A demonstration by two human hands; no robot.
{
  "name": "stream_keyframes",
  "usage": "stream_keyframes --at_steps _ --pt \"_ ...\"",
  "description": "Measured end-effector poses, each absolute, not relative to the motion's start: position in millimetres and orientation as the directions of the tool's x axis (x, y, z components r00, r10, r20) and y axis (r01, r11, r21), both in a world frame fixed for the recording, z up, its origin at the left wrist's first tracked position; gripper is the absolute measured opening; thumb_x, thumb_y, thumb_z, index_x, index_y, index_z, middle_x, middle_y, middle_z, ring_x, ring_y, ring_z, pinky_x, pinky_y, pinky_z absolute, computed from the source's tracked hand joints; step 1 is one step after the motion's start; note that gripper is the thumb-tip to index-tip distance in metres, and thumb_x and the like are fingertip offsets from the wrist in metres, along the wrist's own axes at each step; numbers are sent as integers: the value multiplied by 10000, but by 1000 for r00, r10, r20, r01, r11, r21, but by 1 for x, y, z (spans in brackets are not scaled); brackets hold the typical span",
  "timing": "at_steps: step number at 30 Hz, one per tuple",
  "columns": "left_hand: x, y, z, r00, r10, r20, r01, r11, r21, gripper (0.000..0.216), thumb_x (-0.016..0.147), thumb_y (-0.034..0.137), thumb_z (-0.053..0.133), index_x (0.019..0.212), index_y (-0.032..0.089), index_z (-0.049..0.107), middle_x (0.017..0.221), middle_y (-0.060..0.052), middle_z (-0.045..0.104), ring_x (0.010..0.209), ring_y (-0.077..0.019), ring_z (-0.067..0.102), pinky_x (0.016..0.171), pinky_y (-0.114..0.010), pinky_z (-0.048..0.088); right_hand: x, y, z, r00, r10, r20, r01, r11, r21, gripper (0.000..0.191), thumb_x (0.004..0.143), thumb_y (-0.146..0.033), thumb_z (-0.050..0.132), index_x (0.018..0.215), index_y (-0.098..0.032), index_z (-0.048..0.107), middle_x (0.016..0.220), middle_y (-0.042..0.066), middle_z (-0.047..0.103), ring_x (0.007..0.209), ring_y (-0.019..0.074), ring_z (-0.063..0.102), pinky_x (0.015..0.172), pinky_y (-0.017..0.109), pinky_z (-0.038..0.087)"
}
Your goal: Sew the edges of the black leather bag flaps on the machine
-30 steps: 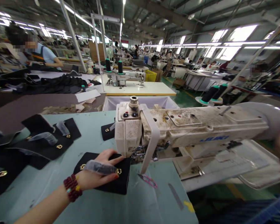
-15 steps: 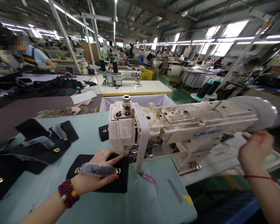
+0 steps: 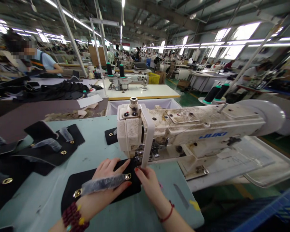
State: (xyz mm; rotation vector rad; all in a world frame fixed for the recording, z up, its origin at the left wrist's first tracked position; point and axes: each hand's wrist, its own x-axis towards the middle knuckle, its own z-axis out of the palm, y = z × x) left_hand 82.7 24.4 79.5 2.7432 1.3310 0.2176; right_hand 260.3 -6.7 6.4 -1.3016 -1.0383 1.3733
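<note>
A black leather piece with a plastic-wrapped strap and gold buckles lies on the pale green table, its right end under the needle of a worn white Juki sewing machine. My left hand lies flat on the piece, slipped under the wrapped strap, fingers spread. My right hand presses the piece's right end just below the presser foot, fingers stretched out.
Several more black pieces with gold buckles lie at the left, and one small piece sits behind the machine head. Thread cones stand at the right. Another person works at a far table on the left, beside a second sewing machine.
My right hand has come from the handwheel at the right down onto the black piece by the needle. The piece has slid slightly toward the presser foot.
</note>
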Motion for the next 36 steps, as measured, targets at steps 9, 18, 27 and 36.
stream_keyframes --at_steps 9,18,27,36 --pt "80 27 76 622 777 93 755 -627 192 520 879 498 495 1360 302 468 1192 -96 581 1085 -275 534 955 -469 452 252 -17 10 164 972 -168 18 -174 -985 409 797 -499 505 668 -115 558 628 25 495 587 83 373 538 199 295" --pt "81 41 75 627 773 93 750 -632 197 445 879 513 481 1241 273 577 1138 -108 594 1039 -287 557 901 -472 481 250 -3 22 211 973 -97 97 -120 -988 452 807 -527 472 636 -114 537 575 7 450 563 73 346 513 188 278" --pt "81 55 83 640 761 108 737 -648 194 424 873 524 482 1196 266 581 1005 -74 620 939 -265 577 834 -431 477 245 7 15 306 951 -53 188 -115 -975 511 820 -543 462 532 -121 486 526 21 444 523 65 334 455 197 214" --pt "80 56 80 648 754 103 718 -651 245 369 845 539 527 1053 257 643 1004 -65 647 915 -258 588 807 -422 493 255 -21 3 73 993 -90 126 -99 -987 471 893 -555 406 670 -152 507 592 34 536 544 100 526 496 178 381"
